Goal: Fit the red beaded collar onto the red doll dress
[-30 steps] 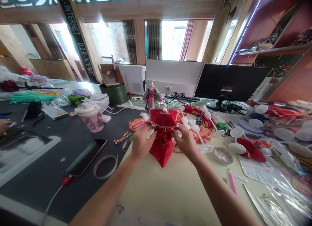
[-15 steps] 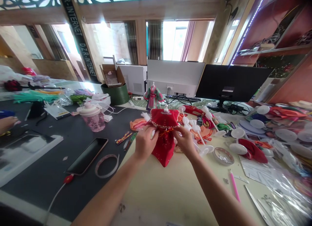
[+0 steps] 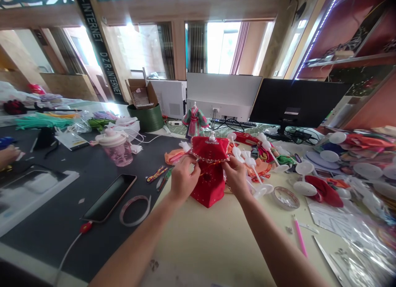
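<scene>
In the middle of the head view a red doll dress (image 3: pixel 208 183) with beaded trim hangs on a small white mannequin, whose neck (image 3: pixel 212 135) pokes out on top. My left hand (image 3: pixel 185 176) pinches the dress at its left side, near the waist. Opposite it, my right hand (image 3: pixel 236 175) grips the right side with thumb and fingers together. A thin gold cord (image 3: pixel 213 162) runs across the waist between both hands. Whether the fingers hold cord, cloth or both is too small to tell.
Behind stands a small mannequin in a green and pink robe (image 3: pixel 195 121). White stands and orange cloth (image 3: pixel 258 171) crowd the right. A tape roll (image 3: pixel 286 197), pink pen (image 3: pixel 300 237), phone (image 3: pixel 109 198) and pink bottle (image 3: pixel 116 148) lie around. Another person's hand (image 3: pixel 9 155) shows far left.
The red skirt's lower tip has swung slightly up and spread wider. Both hands stay at the waist, with the right one shifted a little to the right. The view has tilted slightly.
</scene>
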{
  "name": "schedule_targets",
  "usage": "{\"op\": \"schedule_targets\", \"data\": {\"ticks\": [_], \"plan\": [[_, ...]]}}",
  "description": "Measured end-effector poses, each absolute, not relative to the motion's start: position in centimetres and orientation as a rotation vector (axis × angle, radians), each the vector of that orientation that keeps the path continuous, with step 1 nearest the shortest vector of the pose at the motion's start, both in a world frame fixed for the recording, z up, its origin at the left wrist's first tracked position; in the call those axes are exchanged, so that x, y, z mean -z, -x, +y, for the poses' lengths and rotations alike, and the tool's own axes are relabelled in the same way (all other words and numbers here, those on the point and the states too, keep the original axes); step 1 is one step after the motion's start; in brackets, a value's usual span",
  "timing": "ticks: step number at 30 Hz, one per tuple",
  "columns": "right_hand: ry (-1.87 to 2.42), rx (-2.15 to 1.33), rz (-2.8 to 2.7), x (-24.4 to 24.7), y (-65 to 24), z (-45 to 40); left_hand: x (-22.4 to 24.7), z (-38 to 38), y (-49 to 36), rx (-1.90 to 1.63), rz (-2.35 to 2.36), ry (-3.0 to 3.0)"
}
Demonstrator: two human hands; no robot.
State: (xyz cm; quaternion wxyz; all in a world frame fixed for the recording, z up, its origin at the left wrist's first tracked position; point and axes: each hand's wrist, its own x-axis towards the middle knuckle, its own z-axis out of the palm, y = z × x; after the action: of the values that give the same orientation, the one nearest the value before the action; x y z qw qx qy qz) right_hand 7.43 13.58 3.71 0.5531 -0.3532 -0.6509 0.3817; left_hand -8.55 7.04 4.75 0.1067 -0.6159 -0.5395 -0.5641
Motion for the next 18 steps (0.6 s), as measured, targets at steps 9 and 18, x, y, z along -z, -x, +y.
{"op": "schedule_targets", "data": {"ticks": [9,18], "plan": [[0.768,-0.945,-1.649,-5.4,-7.9,12.2,-5.4,7.1,9.2,1.919,-1.761,2.078],[0.859,-0.722,-1.849,-6.4,-6.5,11.1,-5.8,7.8,9.9,1.95,-1.874,2.243]]}}
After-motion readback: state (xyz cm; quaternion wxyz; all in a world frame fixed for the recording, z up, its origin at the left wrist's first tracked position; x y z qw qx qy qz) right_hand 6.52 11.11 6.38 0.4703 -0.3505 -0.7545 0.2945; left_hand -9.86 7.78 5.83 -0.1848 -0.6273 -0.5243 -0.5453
